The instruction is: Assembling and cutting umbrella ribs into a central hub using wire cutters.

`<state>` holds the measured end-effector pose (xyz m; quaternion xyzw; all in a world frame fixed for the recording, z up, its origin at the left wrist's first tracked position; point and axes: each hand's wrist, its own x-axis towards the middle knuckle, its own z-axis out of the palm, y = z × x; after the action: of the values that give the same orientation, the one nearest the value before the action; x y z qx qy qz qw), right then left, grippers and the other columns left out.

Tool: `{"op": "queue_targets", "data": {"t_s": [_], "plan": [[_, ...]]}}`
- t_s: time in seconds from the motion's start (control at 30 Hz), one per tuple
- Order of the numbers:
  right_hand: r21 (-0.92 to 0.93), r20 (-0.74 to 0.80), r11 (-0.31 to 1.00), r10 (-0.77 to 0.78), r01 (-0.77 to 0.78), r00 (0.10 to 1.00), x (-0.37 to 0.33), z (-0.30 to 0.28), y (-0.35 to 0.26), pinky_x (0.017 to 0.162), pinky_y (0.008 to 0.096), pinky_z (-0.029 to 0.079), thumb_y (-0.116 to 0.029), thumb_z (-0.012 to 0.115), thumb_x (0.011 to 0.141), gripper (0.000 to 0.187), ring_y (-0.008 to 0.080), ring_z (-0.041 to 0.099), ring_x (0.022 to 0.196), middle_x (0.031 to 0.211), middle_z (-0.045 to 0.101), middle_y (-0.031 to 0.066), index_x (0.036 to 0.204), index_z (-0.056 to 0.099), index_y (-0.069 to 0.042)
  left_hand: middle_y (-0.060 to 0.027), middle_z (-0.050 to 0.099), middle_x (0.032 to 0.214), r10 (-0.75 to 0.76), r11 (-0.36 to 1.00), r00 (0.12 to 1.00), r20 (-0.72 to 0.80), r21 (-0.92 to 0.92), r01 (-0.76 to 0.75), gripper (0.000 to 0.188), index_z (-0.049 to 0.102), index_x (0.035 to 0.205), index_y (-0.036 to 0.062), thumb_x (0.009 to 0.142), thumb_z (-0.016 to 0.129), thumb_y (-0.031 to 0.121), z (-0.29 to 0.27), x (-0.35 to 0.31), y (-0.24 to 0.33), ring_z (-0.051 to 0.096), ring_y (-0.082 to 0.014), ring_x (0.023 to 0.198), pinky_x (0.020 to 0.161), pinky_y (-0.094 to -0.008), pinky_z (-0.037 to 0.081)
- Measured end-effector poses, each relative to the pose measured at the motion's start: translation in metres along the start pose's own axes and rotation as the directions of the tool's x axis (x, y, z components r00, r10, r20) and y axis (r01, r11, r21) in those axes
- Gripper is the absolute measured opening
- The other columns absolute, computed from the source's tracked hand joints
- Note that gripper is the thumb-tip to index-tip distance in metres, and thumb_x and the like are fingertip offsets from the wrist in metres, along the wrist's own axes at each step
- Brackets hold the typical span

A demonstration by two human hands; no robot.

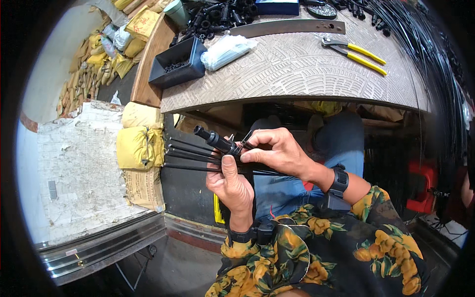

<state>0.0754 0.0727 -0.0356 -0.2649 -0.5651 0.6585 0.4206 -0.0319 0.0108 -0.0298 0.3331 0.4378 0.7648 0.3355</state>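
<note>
Over my lap, my left hand [230, 188] is closed around a black plastic tube-shaped piece [215, 140], with the thumb on its lower end. The piece tilts up to the left. Several thin black rods [190, 154] fan out leftward from beside it; they look like umbrella ribs. My right hand [278, 152] meets its lower end from the right, thumb and index finger pinched together at the joint where the rods gather. What exactly the right fingertips grip is too small to make out.
Ahead is a patterned table [302, 74] with yellow-handled cutters [363, 58], a metal strip [292, 27], a clear plastic packet [227, 52], a black bin [170, 81] of small parts and piled black fittings [217, 17]. Long black rods [418, 49] hang at right. Yellow sacks [138, 147] stand left.
</note>
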Motion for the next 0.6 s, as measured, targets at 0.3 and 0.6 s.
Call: {"op": "queue_targets", "data": {"t_s": [0.3,0.6], "plan": [[0.046,-0.073,0.999,-0.017,0.02,0.997,-0.011,0.012,0.005,0.058,0.0211,0.044,-0.007,0.07,0.075,0.018,0.0026,0.051,0.071,0.086,0.064,0.0062,0.081,0.054,-0.001,-0.0139,0.059,0.095,0.002,0.984,1.0,-0.028,0.181,0.004,0.039,0.049,0.111,-0.0059,0.088,0.057,0.024,0.013,-0.01,0.003,0.056,-0.02,0.089,0.081,-0.033,0.045],[-0.008,-0.05,0.988,-0.155,0.154,0.987,-0.019,0.015,0.018,0.063,0.0242,0.043,-0.007,0.07,0.074,0.014,0.0098,0.057,0.075,0.081,0.06,0.0036,0.079,0.059,-0.001,-0.0088,0.06,0.092,-0.177,0.982,0.98,0.087,-0.053,0.182,0.035,0.053,0.104,-0.0002,0.082,0.064,0.024,-0.019,0.0,0.006,0.056,-0.0177,0.087,0.081,-0.0314,0.045]]}}
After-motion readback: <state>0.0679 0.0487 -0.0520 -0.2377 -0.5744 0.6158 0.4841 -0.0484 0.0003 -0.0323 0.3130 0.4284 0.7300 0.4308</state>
